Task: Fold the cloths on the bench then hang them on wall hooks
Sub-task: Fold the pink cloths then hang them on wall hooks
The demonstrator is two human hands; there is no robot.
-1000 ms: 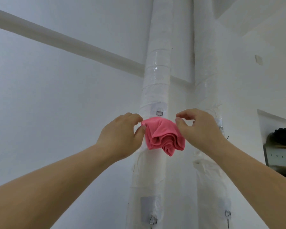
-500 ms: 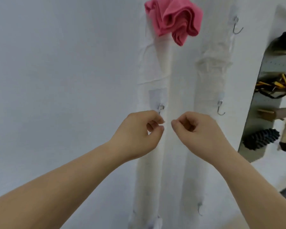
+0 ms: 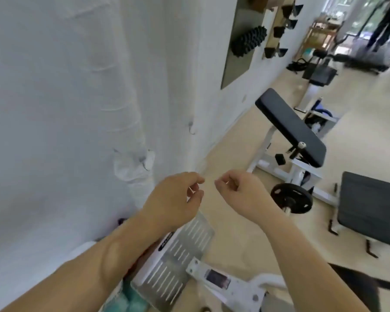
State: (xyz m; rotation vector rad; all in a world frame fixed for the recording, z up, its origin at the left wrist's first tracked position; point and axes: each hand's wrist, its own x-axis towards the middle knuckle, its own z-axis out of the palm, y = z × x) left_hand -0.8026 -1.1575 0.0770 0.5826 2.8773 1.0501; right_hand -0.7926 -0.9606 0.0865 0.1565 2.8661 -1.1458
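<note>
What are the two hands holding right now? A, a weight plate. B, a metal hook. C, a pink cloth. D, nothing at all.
D: the left hand and the right hand are raised beside the wall with fingers curled, and there is nothing in either.

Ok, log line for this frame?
left hand: curled, empty | right hand: curled, empty | hook: bare | bench: to the right
</note>
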